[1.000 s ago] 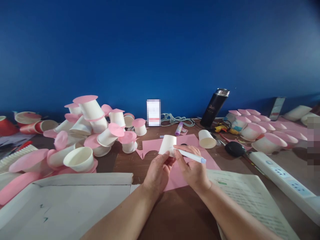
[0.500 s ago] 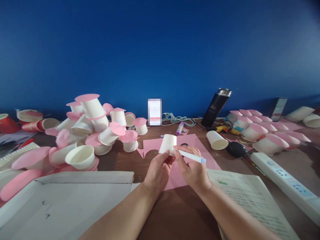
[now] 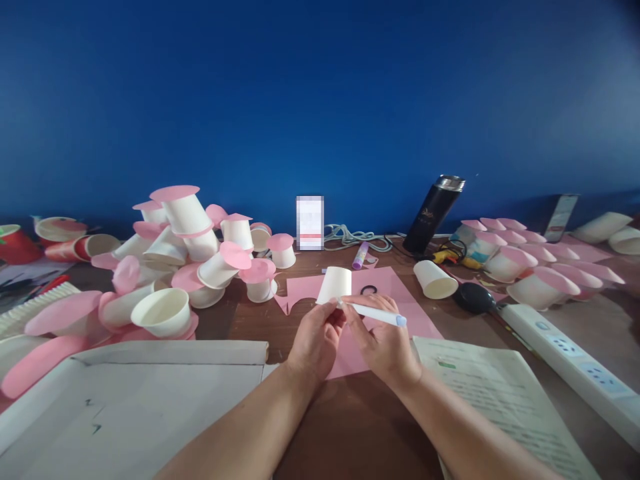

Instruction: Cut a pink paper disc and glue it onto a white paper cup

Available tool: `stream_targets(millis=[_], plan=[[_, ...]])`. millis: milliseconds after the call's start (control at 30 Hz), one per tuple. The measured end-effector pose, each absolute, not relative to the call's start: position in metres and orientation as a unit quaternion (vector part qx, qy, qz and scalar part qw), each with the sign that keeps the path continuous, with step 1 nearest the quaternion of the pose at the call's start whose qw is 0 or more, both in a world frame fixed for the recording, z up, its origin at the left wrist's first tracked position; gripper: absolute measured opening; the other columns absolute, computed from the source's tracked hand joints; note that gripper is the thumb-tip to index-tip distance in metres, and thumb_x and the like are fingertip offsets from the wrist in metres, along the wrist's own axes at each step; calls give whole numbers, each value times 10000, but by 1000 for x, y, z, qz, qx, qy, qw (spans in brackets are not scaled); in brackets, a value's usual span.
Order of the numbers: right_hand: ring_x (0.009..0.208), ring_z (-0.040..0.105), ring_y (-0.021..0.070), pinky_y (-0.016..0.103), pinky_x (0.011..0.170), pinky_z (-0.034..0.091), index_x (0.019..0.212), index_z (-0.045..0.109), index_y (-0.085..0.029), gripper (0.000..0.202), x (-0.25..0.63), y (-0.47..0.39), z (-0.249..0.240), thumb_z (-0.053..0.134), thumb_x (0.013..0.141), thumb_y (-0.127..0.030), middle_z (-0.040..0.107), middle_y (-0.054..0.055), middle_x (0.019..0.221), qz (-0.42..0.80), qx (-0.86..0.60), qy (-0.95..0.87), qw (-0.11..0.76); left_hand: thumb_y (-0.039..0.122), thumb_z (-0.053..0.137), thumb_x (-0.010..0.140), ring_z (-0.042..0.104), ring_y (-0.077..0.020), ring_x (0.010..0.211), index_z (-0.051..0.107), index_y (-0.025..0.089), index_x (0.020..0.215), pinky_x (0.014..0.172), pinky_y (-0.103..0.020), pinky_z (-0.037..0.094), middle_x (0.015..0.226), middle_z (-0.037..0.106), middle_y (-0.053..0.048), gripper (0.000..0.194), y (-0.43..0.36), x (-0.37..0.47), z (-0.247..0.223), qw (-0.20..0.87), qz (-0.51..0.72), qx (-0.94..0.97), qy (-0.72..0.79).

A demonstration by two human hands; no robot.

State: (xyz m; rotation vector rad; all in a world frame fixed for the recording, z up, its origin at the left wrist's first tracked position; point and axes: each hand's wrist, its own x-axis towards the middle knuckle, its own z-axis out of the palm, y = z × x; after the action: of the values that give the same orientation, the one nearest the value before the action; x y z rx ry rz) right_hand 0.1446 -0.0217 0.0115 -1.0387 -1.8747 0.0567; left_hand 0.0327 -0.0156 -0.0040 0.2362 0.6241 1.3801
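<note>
A white paper cup (image 3: 335, 283) is tilted above a pink paper sheet (image 3: 385, 283) in the middle of the table. My left hand (image 3: 315, 340) grips the cup low down, its fingers closed on it. A white pen with a pale blue end (image 3: 375, 314) is pinched in my right hand (image 3: 383, 340), its tip end close to the cup's lower part. The exact tip is hidden by my fingers. On the pink sheet behind my right hand lies a black ring (image 3: 369, 290).
Many white cups with pink discs (image 3: 220, 267) crowd the left side, and more (image 3: 543, 287) stand at the right. A black flask (image 3: 433, 213), a lying cup (image 3: 435, 280), a power strip (image 3: 570, 353) and a printed page (image 3: 495, 393) are on the right.
My right hand and the pen have shifted slightly left and down along the cup. More of the black ring shows now.
</note>
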Motion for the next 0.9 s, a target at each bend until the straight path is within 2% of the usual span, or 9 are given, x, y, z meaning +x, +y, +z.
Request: stream_targets(millis=[333, 433, 567, 667, 767, 900], plan=[[861, 653, 213, 379, 810, 440, 974, 670, -232, 153, 142, -26, 13, 548, 883, -218, 728, 45, 934, 52, -431, -774, 461, 124, 630, 765, 588, -115, 737, 659, 154, 665, 787, -227, 460, 719, 632, -31, 110, -17, 31, -2, 714, 628, 111, 289], [861, 654, 215, 378, 806, 461, 967, 666, -231, 139, 144, -25, 13, 555, 884, -245, 719, 48, 934, 80, -439, -746, 495, 109, 633, 762, 591, -110, 738, 657, 144, 698, 792, -229, 471, 746, 639, -37, 78, -16, 30, -1, 717, 630, 88, 285], [742, 650, 180, 320, 691, 509, 1025, 643, -217, 192, 149, -17, 13, 531, 904, -317, 691, 40, 837, 185, -470, -640, 579, 120, 661, 743, 599, -121, 726, 638, 122, 722, 776, -260, 498, 785, 643, -63, 31, -14, 29, -1, 714, 632, 46, 297], [824, 656, 196, 315, 699, 527, 1052, 625, -205, 269, 155, -5, 7, 550, 884, -401, 698, 58, 904, 268, -503, -545, 615, 162, 665, 743, 595, -133, 680, 632, 120, 716, 710, -270, 513, 735, 628, -59, 60, -15, 29, -2, 716, 630, 56, 295], [852, 670, 220, 335, 687, 549, 1167, 560, -192, 450, 159, 7, -5, 588, 832, -491, 700, 79, 981, 350, -522, -473, 618, 184, 655, 748, 589, -140, 654, 617, 124, 700, 668, -274, 514, 705, 621, -50, 85, -17, 30, -1, 722, 628, 67, 283], [821, 687, 229, 338, 680, 563, 1170, 543, -171, 554, 157, 14, -17, 634, 773, -547, 705, 80, 947, 476, -488, -412, 604, 180, 634, 761, 609, -155, 720, 629, 111, 780, 682, -280, 514, 795, 651, -75, 72, -19, 32, 3, 745, 606, 72, 269]])
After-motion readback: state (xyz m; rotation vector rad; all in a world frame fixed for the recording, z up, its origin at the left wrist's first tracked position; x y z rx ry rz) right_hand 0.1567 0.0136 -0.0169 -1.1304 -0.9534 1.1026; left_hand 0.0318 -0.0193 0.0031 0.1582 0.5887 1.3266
